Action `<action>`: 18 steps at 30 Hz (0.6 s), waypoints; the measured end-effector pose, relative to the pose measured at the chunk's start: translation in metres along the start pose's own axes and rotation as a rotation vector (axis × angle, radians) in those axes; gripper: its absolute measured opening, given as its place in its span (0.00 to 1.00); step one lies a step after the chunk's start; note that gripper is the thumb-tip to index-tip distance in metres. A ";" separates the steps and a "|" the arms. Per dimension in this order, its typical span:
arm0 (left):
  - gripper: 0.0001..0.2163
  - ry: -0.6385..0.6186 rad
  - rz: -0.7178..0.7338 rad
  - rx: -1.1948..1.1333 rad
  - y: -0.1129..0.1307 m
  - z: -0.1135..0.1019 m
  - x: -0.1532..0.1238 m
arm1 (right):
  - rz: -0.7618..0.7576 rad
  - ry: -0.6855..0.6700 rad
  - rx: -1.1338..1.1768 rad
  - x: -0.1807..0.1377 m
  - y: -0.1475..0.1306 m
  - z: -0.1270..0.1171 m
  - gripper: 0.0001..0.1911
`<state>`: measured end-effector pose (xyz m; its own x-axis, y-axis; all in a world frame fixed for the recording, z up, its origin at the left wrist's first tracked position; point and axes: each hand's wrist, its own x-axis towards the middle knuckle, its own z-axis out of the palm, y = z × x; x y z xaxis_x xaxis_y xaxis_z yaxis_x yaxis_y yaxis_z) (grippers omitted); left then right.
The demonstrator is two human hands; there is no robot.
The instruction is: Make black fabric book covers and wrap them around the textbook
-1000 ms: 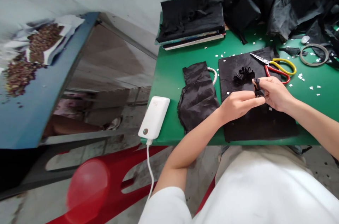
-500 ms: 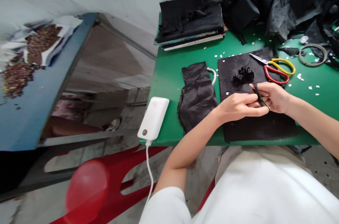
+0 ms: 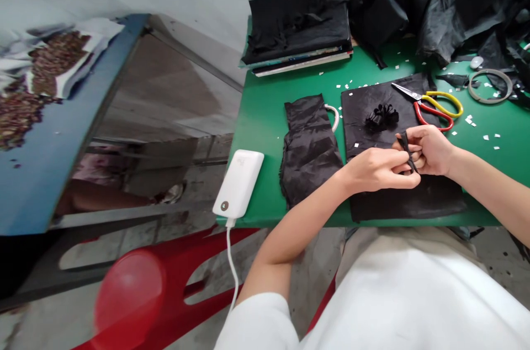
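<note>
Between my two hands is a narrow black fabric strip [image 3: 405, 143], held over a flat black cloth-covered board [image 3: 360, 104]. My left hand [image 3: 383, 168] pinches the lower part of the strip, with the thumb and fingers pressed together. My right hand [image 3: 433, 148] grips its upper part with curled fingers. Just beyond the hands, a black frilled fabric flower [image 3: 381, 117] lies on the board. Scissors [image 3: 419, 99] with one yellow and one red handle rest at the board's far right, blades apart.
Left of the board lie folded black fabric pieces [image 3: 310, 140] and a white power bank [image 3: 239, 184] with a cable. A cloth-topped stack of books [image 3: 302, 63] stands behind. Tape ring [image 3: 491, 86], white paper bits and a black fabric heap [image 3: 459, 2] are at right. A red stool [image 3: 128, 295] is below left.
My left hand has shifted slightly down along the strip, and the strip sits a little further right. The view has moved slightly; the other things lie as before.
</note>
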<state>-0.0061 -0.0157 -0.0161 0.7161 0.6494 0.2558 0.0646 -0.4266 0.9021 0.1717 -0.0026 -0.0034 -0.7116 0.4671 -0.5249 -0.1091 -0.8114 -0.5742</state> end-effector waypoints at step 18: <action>0.12 0.241 -0.254 -0.799 0.006 -0.007 0.011 | -1.160 0.852 -1.142 -0.009 0.003 0.009 0.05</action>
<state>-0.0029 -0.0066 -0.0055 0.5738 0.8190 -0.0012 -0.3691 0.2599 0.8923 0.1719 -0.0128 0.0053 -0.0874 0.8779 0.4709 0.4978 0.4479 -0.7427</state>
